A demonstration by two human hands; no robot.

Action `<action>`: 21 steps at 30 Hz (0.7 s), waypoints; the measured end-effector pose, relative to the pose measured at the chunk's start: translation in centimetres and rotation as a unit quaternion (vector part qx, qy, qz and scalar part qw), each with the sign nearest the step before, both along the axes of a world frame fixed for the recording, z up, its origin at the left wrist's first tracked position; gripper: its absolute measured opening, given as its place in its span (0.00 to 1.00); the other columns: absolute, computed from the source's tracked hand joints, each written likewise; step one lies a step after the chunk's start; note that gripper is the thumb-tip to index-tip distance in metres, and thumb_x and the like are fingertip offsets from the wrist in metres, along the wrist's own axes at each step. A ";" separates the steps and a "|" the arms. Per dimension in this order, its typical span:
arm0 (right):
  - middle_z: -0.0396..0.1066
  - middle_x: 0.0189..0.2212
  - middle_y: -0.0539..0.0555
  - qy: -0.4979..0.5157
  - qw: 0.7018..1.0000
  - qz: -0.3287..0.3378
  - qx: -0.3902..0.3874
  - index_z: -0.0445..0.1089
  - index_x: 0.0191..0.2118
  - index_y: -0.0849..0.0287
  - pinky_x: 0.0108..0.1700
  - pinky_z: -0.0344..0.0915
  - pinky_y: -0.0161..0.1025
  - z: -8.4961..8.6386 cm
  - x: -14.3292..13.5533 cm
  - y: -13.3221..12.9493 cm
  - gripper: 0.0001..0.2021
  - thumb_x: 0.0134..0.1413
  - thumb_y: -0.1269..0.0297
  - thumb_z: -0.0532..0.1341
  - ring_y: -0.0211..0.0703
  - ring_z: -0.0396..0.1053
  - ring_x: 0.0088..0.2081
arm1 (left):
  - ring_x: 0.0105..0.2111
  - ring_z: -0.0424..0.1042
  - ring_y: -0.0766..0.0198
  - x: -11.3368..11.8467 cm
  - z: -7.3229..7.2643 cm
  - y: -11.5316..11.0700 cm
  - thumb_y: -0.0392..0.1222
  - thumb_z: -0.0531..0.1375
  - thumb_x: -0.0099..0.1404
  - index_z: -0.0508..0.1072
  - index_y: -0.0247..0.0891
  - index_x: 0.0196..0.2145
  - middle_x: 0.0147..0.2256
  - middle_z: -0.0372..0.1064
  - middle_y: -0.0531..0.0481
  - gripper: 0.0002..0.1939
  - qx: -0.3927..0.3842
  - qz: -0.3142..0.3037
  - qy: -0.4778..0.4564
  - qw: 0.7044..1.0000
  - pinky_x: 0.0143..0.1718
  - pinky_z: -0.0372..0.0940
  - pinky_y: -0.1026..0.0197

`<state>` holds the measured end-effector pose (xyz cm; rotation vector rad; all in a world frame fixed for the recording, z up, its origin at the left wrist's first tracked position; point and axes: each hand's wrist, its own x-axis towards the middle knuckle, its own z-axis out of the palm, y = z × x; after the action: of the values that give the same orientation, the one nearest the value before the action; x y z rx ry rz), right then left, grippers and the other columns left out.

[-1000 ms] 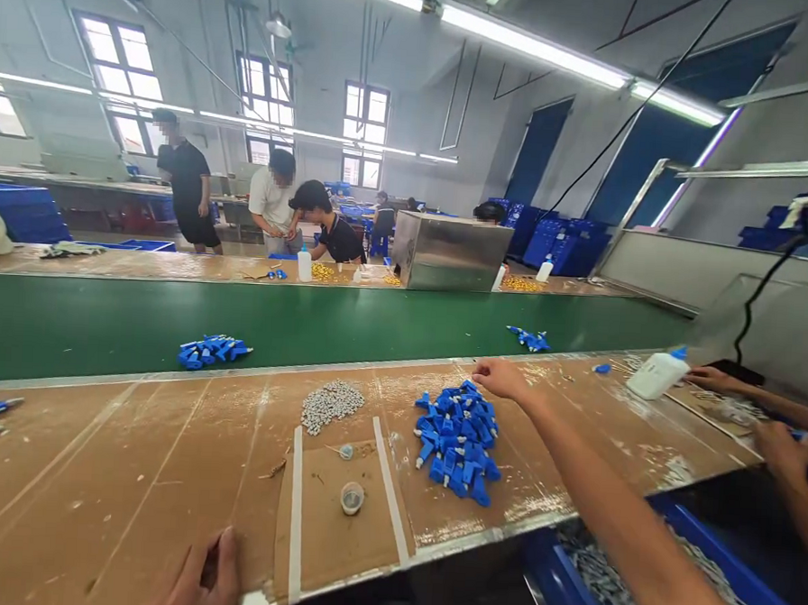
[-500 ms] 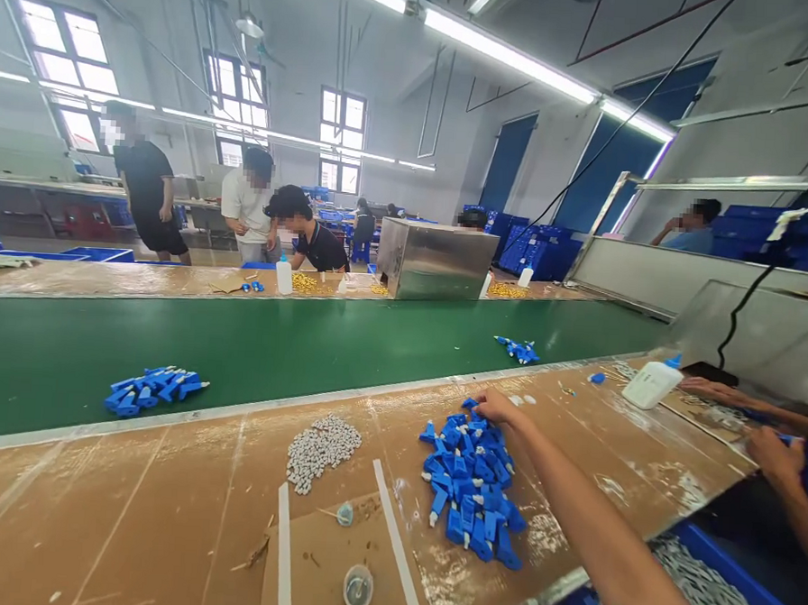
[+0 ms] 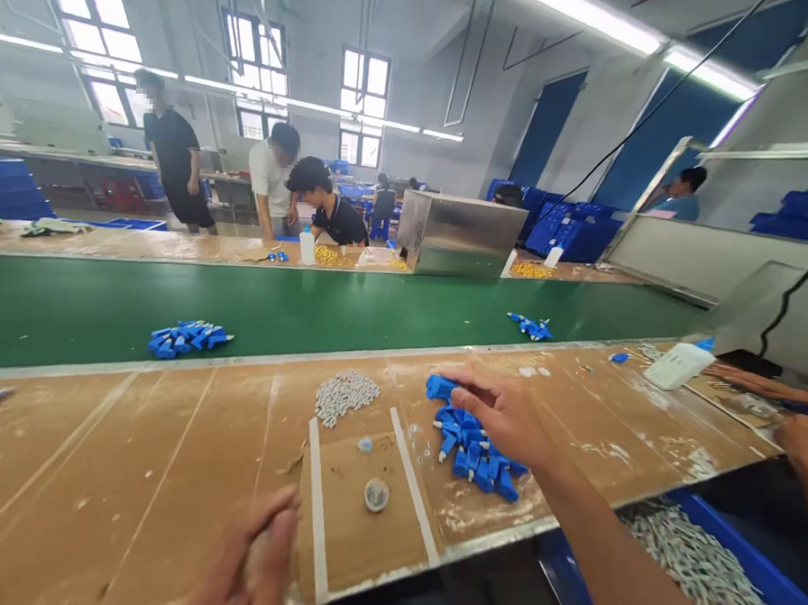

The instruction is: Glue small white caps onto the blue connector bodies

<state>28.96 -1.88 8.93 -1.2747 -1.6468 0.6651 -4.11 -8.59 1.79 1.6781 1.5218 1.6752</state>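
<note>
My right hand (image 3: 503,411) is closed around a blue plastic piece (image 3: 440,387), held just above the far left side of a pile of similar blue pieces (image 3: 480,464) with whitish tips. Low in the view, my left hand (image 3: 255,557) is blurred, its thumb and fingers drawn together; whatever it holds, if anything, I cannot make out. Between the hands, two white strips border a brown board (image 3: 344,539). On it lie a small clear round cup (image 3: 376,495) and a smaller bluish blob (image 3: 365,445). A heap of small grey parts (image 3: 346,397) sits just beyond.
A green conveyor belt (image 3: 349,313) carries two blue clusters, one left (image 3: 189,339), one right (image 3: 531,327). A white bottle (image 3: 678,365) leans at right, near a co-worker's hands (image 3: 803,445). Below the bench edge is a blue bin (image 3: 736,546) of grey parts. Several people are beyond the belt.
My right hand has come back toward me and left from the pile's far end, bringing a blue piece. My left hand has entered at the bottom. The thin stick by the bluish blob no longer shows.
</note>
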 end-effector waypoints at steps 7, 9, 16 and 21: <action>0.73 0.40 0.55 -0.022 0.996 0.056 0.070 0.76 0.50 0.53 0.44 0.69 0.43 -0.9 -7.9 -5.0 0.11 0.65 0.62 0.61 0.45 0.71 0.41 | 0.49 0.73 0.58 7.0 5.1 3.0 0.40 0.56 0.71 0.71 0.46 0.57 0.51 0.71 0.44 0.18 -0.003 -0.282 0.114 0.953 0.47 0.71 0.56; 0.73 0.39 0.55 0.041 0.998 0.046 0.032 0.76 0.49 0.54 0.42 0.71 0.43 -2.4 -8.1 -4.2 0.11 0.62 0.60 0.64 0.45 0.71 0.40 | 0.45 0.74 0.58 6.8 4.1 4.2 0.41 0.56 0.71 0.74 0.44 0.54 0.47 0.74 0.45 0.15 -0.037 -0.289 0.106 0.951 0.47 0.70 0.55; 0.74 0.35 0.55 0.122 0.980 -0.017 -0.158 0.76 0.45 0.59 0.31 0.69 0.38 -10.3 -6.6 -2.6 0.17 0.56 0.52 0.67 0.43 0.70 0.33 | 0.29 0.71 0.66 3.8 -1.2 7.6 0.49 0.67 0.61 0.75 0.36 0.40 0.31 0.73 0.50 0.15 -0.286 -0.268 -0.265 0.881 0.33 0.67 0.64; 0.75 0.31 0.54 0.141 0.967 -0.002 -0.215 0.77 0.40 0.60 0.28 0.67 0.37 -13.8 -7.7 -3.7 0.17 0.55 0.50 0.67 0.43 0.71 0.30 | 0.22 0.61 0.74 3.6 -3.7 8.0 0.49 0.69 0.58 0.76 0.33 0.37 0.30 0.70 0.51 0.16 -0.336 -0.246 -0.346 0.841 0.20 0.53 0.71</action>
<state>21.23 -5.62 -4.89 -1.4050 -1.3060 1.1901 -0.50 -0.61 -1.89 0.8319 1.0060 1.0815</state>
